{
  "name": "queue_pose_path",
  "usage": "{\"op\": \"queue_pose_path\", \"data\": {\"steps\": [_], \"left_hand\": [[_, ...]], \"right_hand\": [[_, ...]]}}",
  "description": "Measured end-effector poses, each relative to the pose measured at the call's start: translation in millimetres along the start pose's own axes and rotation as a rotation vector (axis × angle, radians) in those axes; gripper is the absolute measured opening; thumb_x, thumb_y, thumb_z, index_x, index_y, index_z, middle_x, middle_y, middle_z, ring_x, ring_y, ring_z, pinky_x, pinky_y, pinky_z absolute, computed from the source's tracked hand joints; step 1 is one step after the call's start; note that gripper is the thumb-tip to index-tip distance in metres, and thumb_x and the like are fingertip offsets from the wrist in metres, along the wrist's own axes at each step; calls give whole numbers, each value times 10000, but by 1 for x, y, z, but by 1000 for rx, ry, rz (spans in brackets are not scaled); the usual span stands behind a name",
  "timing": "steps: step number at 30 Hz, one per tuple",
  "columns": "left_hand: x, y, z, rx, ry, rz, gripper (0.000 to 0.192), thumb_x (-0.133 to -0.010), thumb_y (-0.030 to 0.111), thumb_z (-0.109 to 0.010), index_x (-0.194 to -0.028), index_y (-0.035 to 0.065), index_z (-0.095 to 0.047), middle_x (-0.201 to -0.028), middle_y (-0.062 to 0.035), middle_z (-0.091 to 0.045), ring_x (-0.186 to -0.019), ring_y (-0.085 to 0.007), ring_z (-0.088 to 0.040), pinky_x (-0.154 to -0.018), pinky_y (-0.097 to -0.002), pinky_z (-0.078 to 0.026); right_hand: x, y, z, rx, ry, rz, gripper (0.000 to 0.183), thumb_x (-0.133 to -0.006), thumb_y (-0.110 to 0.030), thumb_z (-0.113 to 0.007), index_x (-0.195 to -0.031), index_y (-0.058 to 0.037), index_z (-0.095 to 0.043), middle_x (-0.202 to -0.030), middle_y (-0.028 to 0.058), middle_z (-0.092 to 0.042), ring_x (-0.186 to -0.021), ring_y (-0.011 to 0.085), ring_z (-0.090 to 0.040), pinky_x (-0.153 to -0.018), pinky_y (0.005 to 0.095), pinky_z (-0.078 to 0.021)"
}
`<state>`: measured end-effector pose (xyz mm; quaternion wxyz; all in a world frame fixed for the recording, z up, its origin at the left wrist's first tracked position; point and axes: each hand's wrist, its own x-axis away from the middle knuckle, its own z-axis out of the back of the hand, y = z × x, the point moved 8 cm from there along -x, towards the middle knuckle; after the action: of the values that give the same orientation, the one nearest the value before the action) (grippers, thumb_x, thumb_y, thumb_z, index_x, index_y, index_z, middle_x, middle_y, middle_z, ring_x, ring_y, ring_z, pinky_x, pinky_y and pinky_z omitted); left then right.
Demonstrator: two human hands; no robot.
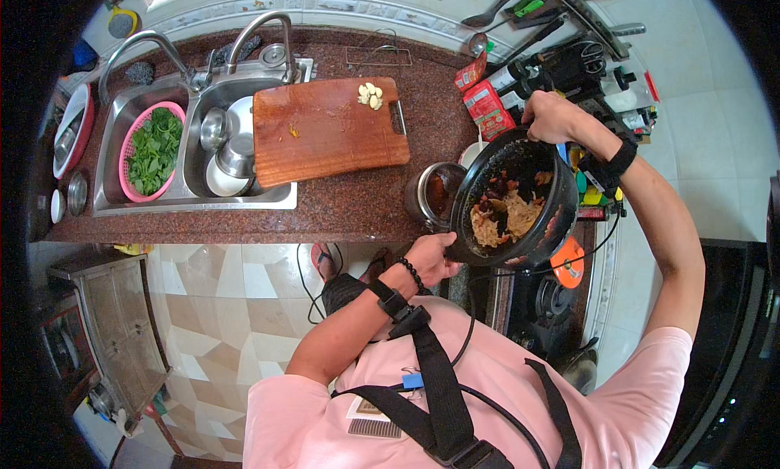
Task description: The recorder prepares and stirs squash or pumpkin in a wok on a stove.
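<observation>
Between my two hands a black pot (563, 192) is tilted to the left, with soft brown cooked food (512, 216) and dark red pieces inside. My left hand (434, 260) grips the pot's near side, at its handle. On the far side my right hand (553, 119) grips the rim or a handle; which of the two I cannot tell. The pot's lip leans over a round steel container (420, 195) standing on the counter. Dark reddish-brown contents show in the container's mouth. Part of a white bowl (470, 154) with a utensil in it peeks out behind the pot.
A wooden cutting board (332, 146) bearing peeled garlic cloves (370, 96) overlaps the double steel sink (183, 195). Leafy greens (155, 152) fill a pink basket (127, 183) there. Red packets (487, 106) and bottles crowd the right corner. A gas stove (548, 304) is beside me; a black cable (600, 243) crosses near the pot.
</observation>
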<state>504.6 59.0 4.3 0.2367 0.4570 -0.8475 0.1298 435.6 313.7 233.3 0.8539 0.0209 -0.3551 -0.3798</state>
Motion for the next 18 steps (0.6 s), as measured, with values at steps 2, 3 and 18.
{"op": "queue_pose_path", "data": {"steps": [2, 3, 18], "left_hand": [[0, 0, 0, 1, -3, 3, 187, -1008, 235, -421, -1027, 91, -539, -892, -53, -558, -681, -149, -474, -530, -257, -414], [-1, -1, 1, -2, 4, 2, 188, -1008, 235, -420, -1026, 90, -538, -893, -54, -556, -685, -150, -473, -531, -257, -412], [-1, -3, 2, -20, 19, -1, 238, -1004, 253, -410, -1081, 68, -539, -915, -64, -613, -652, -143, -500, -514, -246, -435]], "right_hand": [[1, -1, 0, -2, -8, 0, 364, -665, -172, -749, -984, -4, -704, -960, 214, -687, -947, 338, -659, -835, 374, -524], [0, -1, 0, -1, -8, 1, 364, -665, -172, -749, -984, -4, -704, -960, 214, -687, -947, 338, -659, -835, 374, -524], [2, 0, -1, -4, 12, 11, 353, -656, -143, -732, -978, 1, -705, -948, 213, -688, -942, 341, -659, -829, 377, -523]]}}
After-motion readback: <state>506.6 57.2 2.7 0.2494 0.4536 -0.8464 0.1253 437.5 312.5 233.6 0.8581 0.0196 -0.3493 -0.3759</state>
